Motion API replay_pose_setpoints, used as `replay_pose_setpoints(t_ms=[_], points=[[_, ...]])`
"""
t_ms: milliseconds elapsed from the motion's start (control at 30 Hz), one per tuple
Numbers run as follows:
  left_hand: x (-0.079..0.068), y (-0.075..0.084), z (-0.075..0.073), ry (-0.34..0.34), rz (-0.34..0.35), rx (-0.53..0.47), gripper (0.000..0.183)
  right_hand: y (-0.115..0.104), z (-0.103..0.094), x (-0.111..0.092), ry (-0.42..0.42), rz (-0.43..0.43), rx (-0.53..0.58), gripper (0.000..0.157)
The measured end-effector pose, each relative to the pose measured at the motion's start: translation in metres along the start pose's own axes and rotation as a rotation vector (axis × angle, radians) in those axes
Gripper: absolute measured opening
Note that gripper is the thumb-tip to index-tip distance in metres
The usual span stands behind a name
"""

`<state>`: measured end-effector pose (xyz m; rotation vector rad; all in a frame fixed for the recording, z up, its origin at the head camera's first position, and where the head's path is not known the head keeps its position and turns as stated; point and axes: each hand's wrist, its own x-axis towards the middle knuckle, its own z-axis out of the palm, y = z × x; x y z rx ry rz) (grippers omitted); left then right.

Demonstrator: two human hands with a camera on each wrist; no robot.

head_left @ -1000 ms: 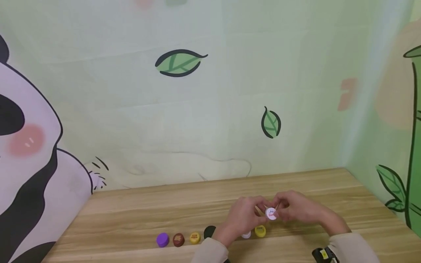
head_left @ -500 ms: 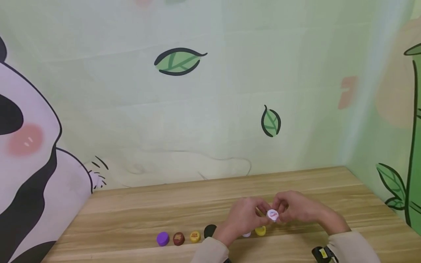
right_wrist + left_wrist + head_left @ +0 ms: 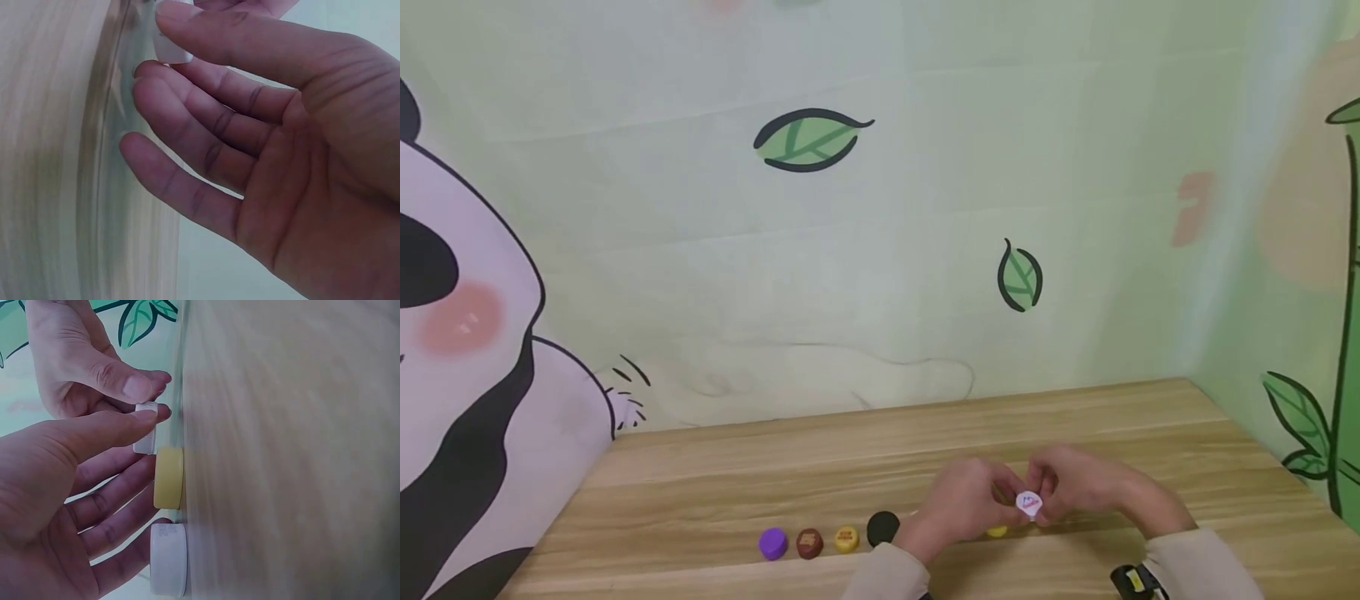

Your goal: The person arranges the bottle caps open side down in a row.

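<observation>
A small white bottle cap (image 3: 1028, 504) with a printed mark on its top is pinched between both hands, just above the table. My left hand (image 3: 958, 504) holds it from the left with thumb and fingers. From the other side my right hand (image 3: 1086, 487) grips it, the thumb lying against the cap (image 3: 172, 50) in the right wrist view. Under the left hand, a yellow cap (image 3: 169, 478) and a wider white cap (image 3: 169, 559) stand on the table; in the head view only a bit of the yellow one shows.
Left of the hands, a purple cap (image 3: 772, 543), a dark red cap (image 3: 809, 543), a yellow cap (image 3: 847, 538) and a black cap (image 3: 883, 528) form a row on the wooden table (image 3: 715, 483). Behind it hangs a green wall cloth (image 3: 887, 275) with printed leaves and a panda.
Both hands, with the white cap between them, have shifted slightly toward the front and right. They now cover more of the caps beneath. The row at left stays put.
</observation>
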<state>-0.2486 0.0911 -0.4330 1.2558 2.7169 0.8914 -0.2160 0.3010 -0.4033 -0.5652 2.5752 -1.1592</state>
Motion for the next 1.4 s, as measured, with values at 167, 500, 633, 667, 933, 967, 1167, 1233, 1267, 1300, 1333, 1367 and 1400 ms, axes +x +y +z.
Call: replay_pose_setpoints(t_ms=[167,500,633,667,933,967,1167,1233,1267,1300,1333,1367,1400], points=[[-0.0017,0.0022,0.0026,-0.028,-0.001,0.047,0.017,0.0039,0.0026,-0.0012,-0.013,0.009,-0.002,0.029],[-0.0028,-0.0004,0.0052,-0.033,0.042,0.102,0.018,0.0047,0.0056,0.0013,-0.017,0.008,-0.058,0.030],[-0.0041,-0.0005,0.0060,-0.035,0.054,0.115,0.017,0.0037,0.0079,0.0014,-0.019,0.015,-0.075,0.032],[-0.0044,-0.0003,0.0060,-0.035,0.053,0.117,0.017,0.0036,0.0083,0.0015,-0.019,0.015,-0.076,0.032],[-0.0048,0.0027,0.0052,-0.015,0.055,0.128,0.017,0.0017,0.0080,0.0027,-0.023,0.039,-0.067,0.032],[-0.0048,0.0031,0.0052,-0.007,0.060,0.140,0.017,0.0015,0.0078,0.0027,-0.024,0.041,-0.066,0.032],[-0.0055,0.0036,0.0070,0.011,0.068,0.174,0.018,0.0019,0.0080,0.0022,-0.026,0.040,-0.060,0.031],[-0.0056,0.0029,0.0072,0.003,0.060,0.155,0.020,0.0027,0.0080,0.0017,-0.026,0.044,-0.051,0.030],[-0.0056,0.0022,0.0068,-0.007,0.046,0.136,0.021,0.0032,0.0076,0.0015,-0.026,0.048,-0.045,0.030],[-0.0056,0.0012,0.0058,-0.018,0.027,0.108,0.022,0.0037,0.0068,0.0013,-0.026,0.049,-0.041,0.028],[-0.0059,-0.0001,0.0043,-0.031,0.005,0.068,0.025,0.0038,0.0057,0.0013,-0.023,0.051,-0.035,0.027],[-0.0063,-0.0014,0.0020,-0.041,-0.020,0.025,0.028,0.0039,0.0044,0.0012,-0.014,0.049,-0.033,0.025],[-0.0069,-0.0027,-0.0011,-0.049,-0.047,-0.023,0.031,0.0038,0.0033,0.0014,0.003,0.049,-0.035,0.023]])
